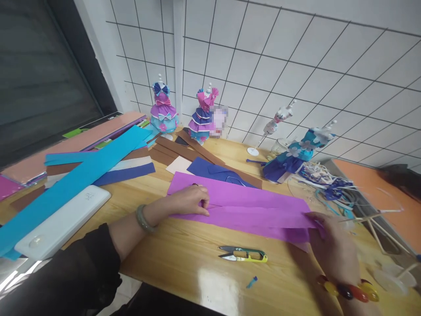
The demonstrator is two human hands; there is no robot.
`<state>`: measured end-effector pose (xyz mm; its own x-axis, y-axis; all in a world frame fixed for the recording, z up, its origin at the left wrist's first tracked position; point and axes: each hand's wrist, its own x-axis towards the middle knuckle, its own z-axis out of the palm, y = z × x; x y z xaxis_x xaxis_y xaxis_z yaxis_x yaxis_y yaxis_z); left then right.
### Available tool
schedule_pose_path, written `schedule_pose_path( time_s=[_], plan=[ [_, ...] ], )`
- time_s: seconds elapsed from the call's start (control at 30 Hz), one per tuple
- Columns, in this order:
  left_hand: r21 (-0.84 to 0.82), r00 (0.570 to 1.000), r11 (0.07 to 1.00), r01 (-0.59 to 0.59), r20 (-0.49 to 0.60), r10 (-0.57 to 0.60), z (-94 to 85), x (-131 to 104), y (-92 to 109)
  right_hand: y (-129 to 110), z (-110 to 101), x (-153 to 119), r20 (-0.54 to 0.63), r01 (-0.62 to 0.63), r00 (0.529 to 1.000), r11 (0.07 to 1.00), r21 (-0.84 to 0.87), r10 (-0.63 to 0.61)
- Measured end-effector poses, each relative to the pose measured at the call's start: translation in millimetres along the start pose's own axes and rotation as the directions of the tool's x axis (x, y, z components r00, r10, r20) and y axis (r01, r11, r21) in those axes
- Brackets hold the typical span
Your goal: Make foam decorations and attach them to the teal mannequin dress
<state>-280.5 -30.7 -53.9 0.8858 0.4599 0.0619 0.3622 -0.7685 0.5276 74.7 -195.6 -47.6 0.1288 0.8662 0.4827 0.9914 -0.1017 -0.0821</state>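
A long purple sheet (237, 202), perhaps crepe paper or cloth, lies across the wooden table with a folded strip along its length. My left hand (190, 199) rests on its left part, fingers curled down against the sheet; whether they pinch it is hidden. At the right end my right hand (333, 241) grips the edge of the purple sheet between thumb and fingers, slightly raised. Yellow and green thread snips (243, 254) lie on the table in front of the sheet. A small blue scrap (251, 281) is nearer the front edge.
Blue strips (82, 180) and a white device (62, 221) lie at left. Behind the sheet are brown strips (184, 151) and dark blue pieces (213, 171). Dressed figures (162, 109) and a bare stand (272, 125) line the wall. A scrap pile (329, 184) is at right.
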Motion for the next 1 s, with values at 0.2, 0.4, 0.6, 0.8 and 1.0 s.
schedule_pose_path(
  time_s=[0.2, 0.4, 0.6, 0.8, 1.0],
  plan=[
    [-0.053, 0.998, 0.996, -0.067, -0.009, 0.067, -9.4, -3, 5, 3, -8, -2, 0.392, 0.068, 0.907, 0.97, 0.232, -0.157],
    [0.131, 0.96, 0.987, 0.091, -0.277, -0.051, -13.1, -4, -13, -42, -35, 21, 0.537, 0.178, 0.732, 0.878, 0.444, -0.419],
    [0.292, 0.927, 0.919, 0.265, -0.338, -0.16, -13.7, -4, -33, -101, -26, 47, 0.586, 0.058, 0.681, 0.83, 0.555, -0.439],
    [0.333, 0.928, 0.905, 0.265, -0.341, -0.147, -13.5, 0, -37, -129, -5, 32, 0.718, 0.018, 0.529, 0.852, 0.524, -0.453],
    [0.408, 0.928, 0.889, 0.206, -0.369, -0.046, -21.5, 0, -25, -123, -11, 33, 0.676, -0.03, 0.608, 0.839, 0.543, -0.416]
  ],
)
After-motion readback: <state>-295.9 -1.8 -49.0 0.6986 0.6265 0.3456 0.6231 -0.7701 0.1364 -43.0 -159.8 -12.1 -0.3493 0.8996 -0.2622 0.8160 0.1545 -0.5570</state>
